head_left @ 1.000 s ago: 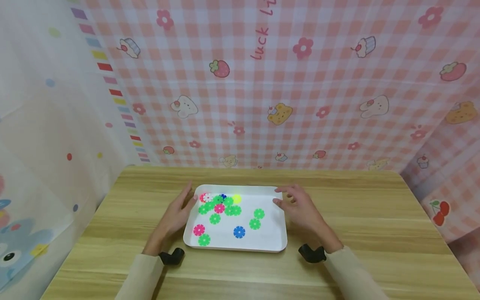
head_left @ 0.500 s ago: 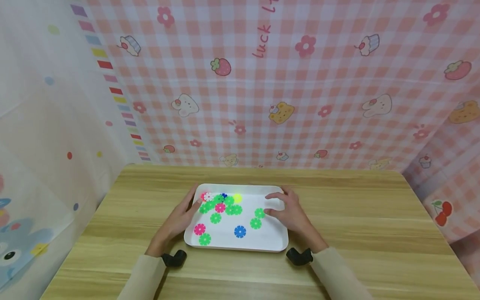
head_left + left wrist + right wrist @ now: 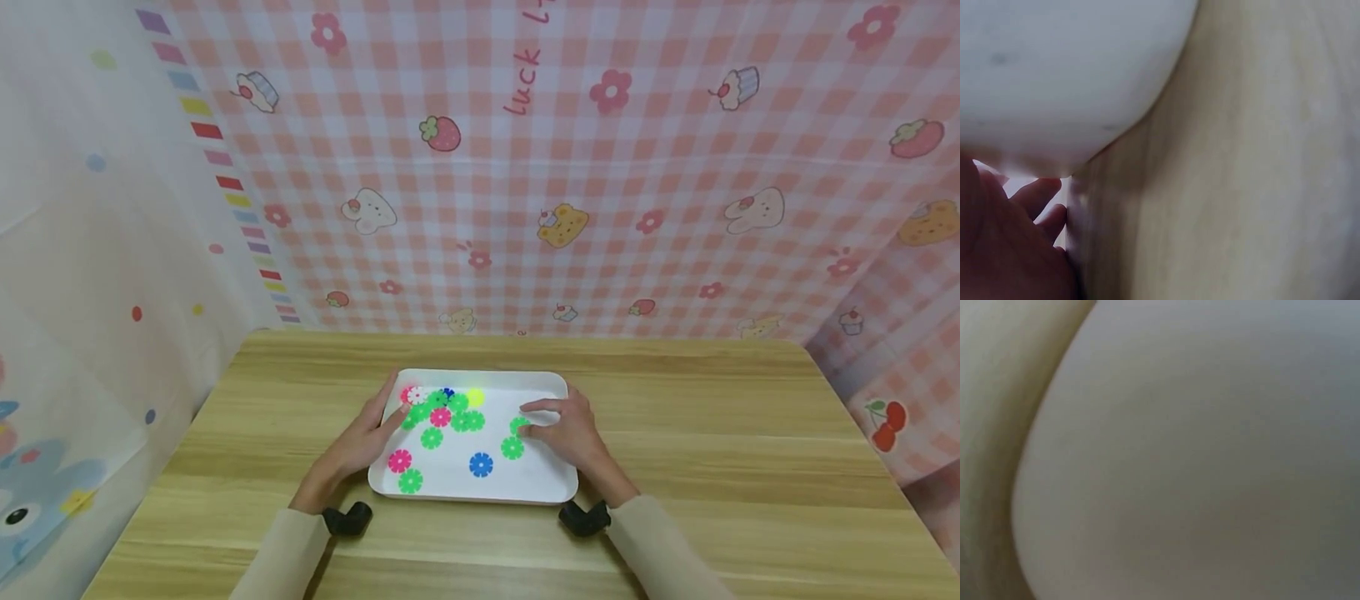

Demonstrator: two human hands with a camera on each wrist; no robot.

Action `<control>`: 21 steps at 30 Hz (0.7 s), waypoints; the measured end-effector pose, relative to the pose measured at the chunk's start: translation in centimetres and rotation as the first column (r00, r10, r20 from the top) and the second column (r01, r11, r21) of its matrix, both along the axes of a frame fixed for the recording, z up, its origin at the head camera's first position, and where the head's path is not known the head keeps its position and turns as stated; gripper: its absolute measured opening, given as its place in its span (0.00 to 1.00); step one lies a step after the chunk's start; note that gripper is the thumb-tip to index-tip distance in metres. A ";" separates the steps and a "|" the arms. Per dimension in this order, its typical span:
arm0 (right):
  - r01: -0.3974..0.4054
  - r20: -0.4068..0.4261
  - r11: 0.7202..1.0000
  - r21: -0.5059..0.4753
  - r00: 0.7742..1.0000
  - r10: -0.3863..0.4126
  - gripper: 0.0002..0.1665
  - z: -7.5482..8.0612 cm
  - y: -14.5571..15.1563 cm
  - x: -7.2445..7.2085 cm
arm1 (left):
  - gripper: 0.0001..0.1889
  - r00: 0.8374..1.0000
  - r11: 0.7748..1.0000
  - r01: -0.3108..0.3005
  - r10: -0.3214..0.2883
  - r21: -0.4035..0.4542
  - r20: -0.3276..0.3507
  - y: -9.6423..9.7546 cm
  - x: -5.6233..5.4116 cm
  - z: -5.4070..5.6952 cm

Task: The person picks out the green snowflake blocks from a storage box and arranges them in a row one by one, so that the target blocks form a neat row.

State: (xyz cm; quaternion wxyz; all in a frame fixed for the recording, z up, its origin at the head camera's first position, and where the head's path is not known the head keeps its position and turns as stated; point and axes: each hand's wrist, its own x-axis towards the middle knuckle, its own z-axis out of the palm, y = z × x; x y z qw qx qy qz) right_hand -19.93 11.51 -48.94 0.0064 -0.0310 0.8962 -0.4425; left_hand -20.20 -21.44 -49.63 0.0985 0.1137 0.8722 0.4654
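Note:
A white rectangular tray (image 3: 450,483) holds several flower-shaped plastic discs, mostly green. My left hand (image 3: 367,433) grips the tray's left side, thumb over the rim beside the white disc (image 3: 417,396). In the left wrist view, the fingers (image 3: 1038,194) lie along the outside of the tray (image 3: 1072,75). My right hand (image 3: 570,429) reaches over the right rim, its thumb at the upper green disc (image 3: 517,424) and its index finger just behind, a gap between them. Below lies another green disc (image 3: 512,448). The right wrist view has only blurred pale surfaces.
A blue disc (image 3: 481,465) lies near the tray's front; pink (image 3: 400,461) and green (image 3: 410,481) discs sit front left. A yellow disc (image 3: 476,397) is at the back. The wooden table (image 3: 712,450) meets a checked cloth (image 3: 480,167) behind.
My right hand has moved left from the tray's rim to the upper green disc, its thumb and index finger drawing closer together. My left thumb has moved inward over the left rim.

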 end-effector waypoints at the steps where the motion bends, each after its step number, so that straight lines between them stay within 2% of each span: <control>1: 0.005 -0.002 1.000 0.015 1.000 -0.005 0.15 0.0 0.0 0.0 | 0.40 1.000 1.000 0.001 -0.001 -0.005 0.002 0.0 0.0 0.0; 9: 0.016 0.001 0.992 0.124 1.000 -0.016 0.13 0.0 -0.4 0.2 | 0.41 1.000 1.000 0.007 -0.007 -0.008 0.005 0.0 0.1 -0.1; 15: 0.002 0.025 0.989 0.145 1.000 -0.006 0.12 0.1 -0.2 0.4 | 0.42 1.000 1.000 -0.007 0.008 -0.015 0.031 0.0 0.3 -0.1; 21: -0.010 0.011 0.989 0.150 1.000 0.008 0.12 0.1 -0.1 0.2 | 0.42 1.000 1.000 -0.007 0.008 -0.022 0.021 0.0 0.1 -0.3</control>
